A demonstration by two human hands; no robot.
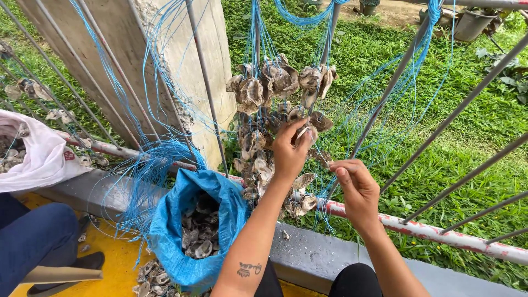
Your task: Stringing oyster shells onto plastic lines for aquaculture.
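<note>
My left hand (289,148) is raised against a hanging bunch of grey oyster shells (264,91) and grips one shell (304,133) between thumb and fingers. My right hand (357,190) is lower and to the right, its fingertips pinched on a thin blue string (324,181) that runs toward the bunch. The shells hang on blue strings (256,27) tied to the slanted metal railing bars (393,82). More strung shells dangle below my left hand, down to the railing's bottom rail.
A blue sack (170,231) full of shells stands open below the bunch, with loose shells (151,278) on the yellow floor. Another person's leg in blue trousers (33,236) and a white sack (38,159) are at left. A concrete pillar (132,60) stands behind; grass lies beyond the railing.
</note>
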